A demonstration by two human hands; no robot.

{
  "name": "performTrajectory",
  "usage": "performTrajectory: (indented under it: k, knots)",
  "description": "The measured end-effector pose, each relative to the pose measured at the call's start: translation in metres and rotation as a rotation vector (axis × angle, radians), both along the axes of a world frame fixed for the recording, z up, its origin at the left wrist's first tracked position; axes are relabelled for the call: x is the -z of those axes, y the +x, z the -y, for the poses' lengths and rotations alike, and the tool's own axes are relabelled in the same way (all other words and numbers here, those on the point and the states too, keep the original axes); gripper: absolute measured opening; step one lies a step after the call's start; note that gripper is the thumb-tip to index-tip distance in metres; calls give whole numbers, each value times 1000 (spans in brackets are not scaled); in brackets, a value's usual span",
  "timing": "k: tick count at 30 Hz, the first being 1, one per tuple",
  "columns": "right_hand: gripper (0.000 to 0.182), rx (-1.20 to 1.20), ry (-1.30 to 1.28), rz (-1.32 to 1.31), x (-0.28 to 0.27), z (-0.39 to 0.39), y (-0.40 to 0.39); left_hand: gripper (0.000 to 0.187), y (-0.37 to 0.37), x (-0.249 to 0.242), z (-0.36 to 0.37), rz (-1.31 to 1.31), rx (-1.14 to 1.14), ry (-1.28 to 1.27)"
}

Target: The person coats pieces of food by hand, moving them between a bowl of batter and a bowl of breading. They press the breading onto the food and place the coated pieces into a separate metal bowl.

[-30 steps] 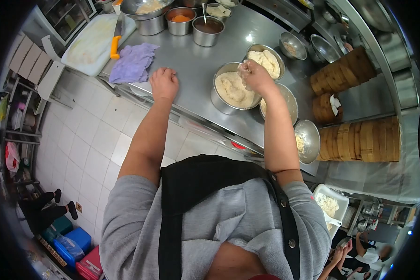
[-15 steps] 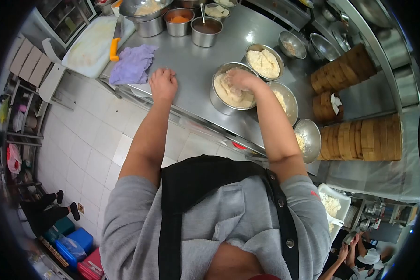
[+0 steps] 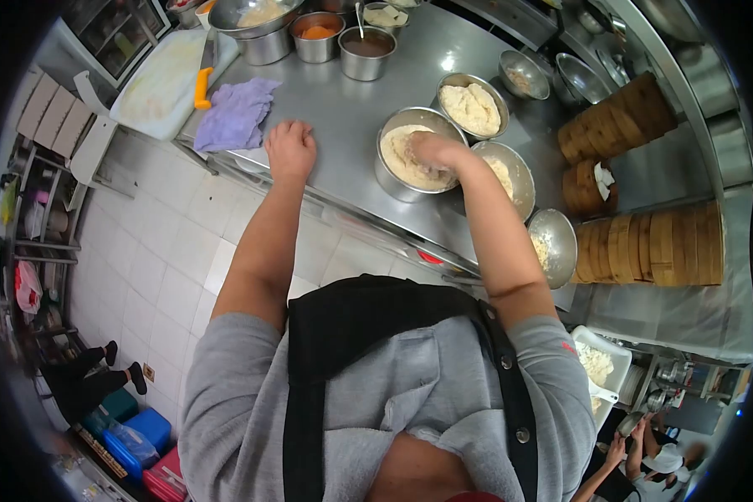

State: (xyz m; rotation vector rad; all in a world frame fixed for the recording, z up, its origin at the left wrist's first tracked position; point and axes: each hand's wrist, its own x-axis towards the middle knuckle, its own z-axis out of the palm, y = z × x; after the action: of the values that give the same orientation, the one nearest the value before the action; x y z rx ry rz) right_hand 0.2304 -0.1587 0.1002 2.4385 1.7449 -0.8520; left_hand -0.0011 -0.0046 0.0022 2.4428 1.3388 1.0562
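Observation:
My right hand (image 3: 433,152) is down inside a deep steel pot (image 3: 399,189), its fingers curled into a pale, doughy mixture (image 3: 402,156). Some of the mixture clings to the fingers, and their tips are buried. On the steel table's front edge rests my left hand (image 3: 291,149), fingers folded in and nothing seen in them. A crumpled purple cloth (image 3: 236,115) lies just left of that hand. Behind the pot stands a bowl of a similar pale mass (image 3: 471,109). A wider steel bowl (image 3: 519,176) with pale contents sits to its right, partly behind my wrist.
Bamboo steamers (image 3: 657,245) are stacked at the right, near another steel bowl (image 3: 560,247). A knife with an orange handle (image 3: 202,89) lies by the white cutting board (image 3: 152,96). A pot of brown sauce (image 3: 367,58) stands at the back. Other people (image 3: 636,460) appear lower right.
My right hand has shifted slightly right within the pot, and its fingers have drawn in, exposing more of the mixture on the left. My left hand stays in place.

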Motion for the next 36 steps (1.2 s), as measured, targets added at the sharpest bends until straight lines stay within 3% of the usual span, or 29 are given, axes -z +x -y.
performTrajectory:
  k: [4, 7, 8, 11, 14, 17, 18, 24, 27, 33, 34, 36]
  knots:
    - [40, 178, 31, -239, -29, 0, 5, 12, -3, 1, 1, -9, 0, -27]
    - [40, 70, -153, -114, -11, -4, -3, 12, -2, -1, 2, -10, -7, -32]
    - [42, 170, -52, -100, -2, -4, 0, 12, -2, -2, 2, -12, -10, -34]
    - [42, 76, 152, -89, -10, 1, 11, 12, -2, 4, -1, -1, -4, -2]
    - [49, 260, 127, -425, -12, 3, 9, 12, -2, 0, -1, 6, 3, -32]
    - [62, 85, 181, 49, -16, 15, -31, 12, -2, -1, 0, 3, 5, -29]
    - [73, 78, 157, 123, -11, 13, -39, 12, -2, -2, 1, 3, 2, -30]
    - [76, 115, 213, 234, -6, 15, -44, 14, -1, -3, 1, 5, -5, -19]
    - [70, 70, 75, 178, -9, 9, -41, 13, -2, -3, 3, 6, -11, -34]
    - [57, 282, -125, -312, -29, 4, -10, 13, -2, -1, 1, 14, -3, -39]
    - [47, 23, 64, -6, -16, 4, -6, 13, -2, -1, 1, 18, -3, -37]
    - [45, 138, 131, 92, -12, 5, -1, 13, -2, -1, 0, 21, 0, -32]
